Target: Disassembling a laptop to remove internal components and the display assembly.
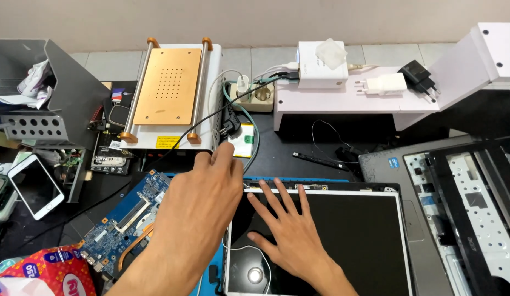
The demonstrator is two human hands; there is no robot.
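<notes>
My right hand point(290, 235) lies flat, palm down and fingers spread, on the dark glass of a bare laptop screen panel point(353, 230) with a white frame. The panel rests on a blue mat point(315, 179). My left hand point(203, 192) reaches forward past the panel's top left corner. Its fingers are extended and hold nothing, and the fingertips are near a black cable point(211, 116) and a small yellow-green packet point(245, 140). A thin white wire point(241, 248) loops over the panel's lower left part.
A blue laptop motherboard point(129, 211) lies left of the panel. Behind it stands a white machine with a copper-coloured plate point(167, 87). An opened laptop base point(463, 208) is at right, a white phone point(34, 187) at left, a red tissue pack point(52, 271) at bottom left. Chargers sit on a white shelf point(348, 101).
</notes>
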